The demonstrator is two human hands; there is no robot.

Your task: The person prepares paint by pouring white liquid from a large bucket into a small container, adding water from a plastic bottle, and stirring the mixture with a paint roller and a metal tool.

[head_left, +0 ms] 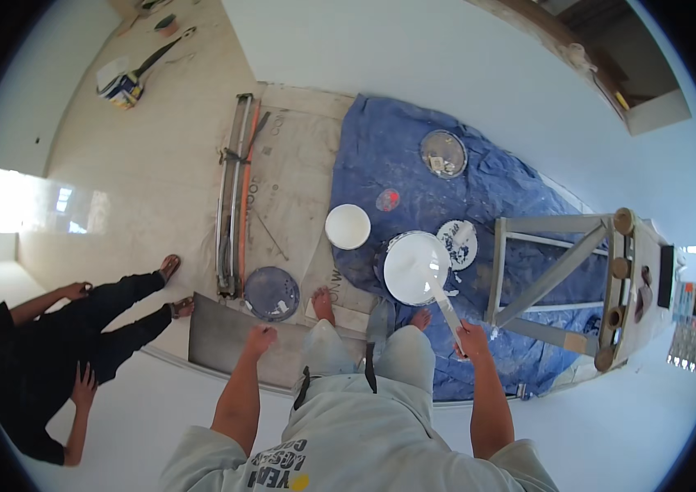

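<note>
My right hand (471, 336) is closed round the end of a long, flat, paint-coated stirring stick (445, 305). The stick slants away from me, and its far end reaches into the white paint in an open bucket (384, 283). That bucket stands just beyond my feet on a blue tarp (479, 353). Left of it is a smaller white tub (348, 227). A paint-smeared lid (458, 243) lies against the bucket's right side. My left hand (263, 337) hangs in the air with its fingers curled in, near a round dark lid (272, 293); nothing shows in it.
A metal stepladder (557, 271) stands at the right. Another round lid (444, 153) lies on the tarp's far part. Long metal and orange bars (235, 197) lie on the left. A co-worker in dark clothes (45, 353) is at the lower left. A bucket with a long-handled tool (121, 88) stands far left.
</note>
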